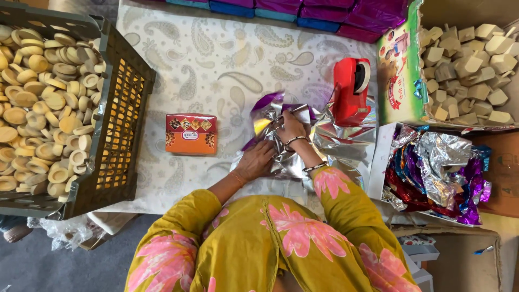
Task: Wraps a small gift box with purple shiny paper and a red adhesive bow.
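A sheet of shiny silver and purple foil wrapping paper (330,132) lies crumpled on the patterned cloth in front of me. My left hand (255,160) presses flat on its near left part. My right hand (290,127) pinches a fold of the foil near its middle, with bangles on the wrist. What is inside the foil is hidden. An orange printed box (191,133) sits on the cloth to the left of my hands, apart from them.
A red tape dispenser (351,89) stands just right of the foil. A dark plastic crate (121,116) of round wooden pieces is on the left. Cardboard boxes hold wooden blocks (467,67) and foil sheets (438,173) on the right. Purple and blue wrapped packs (324,13) line the far edge.
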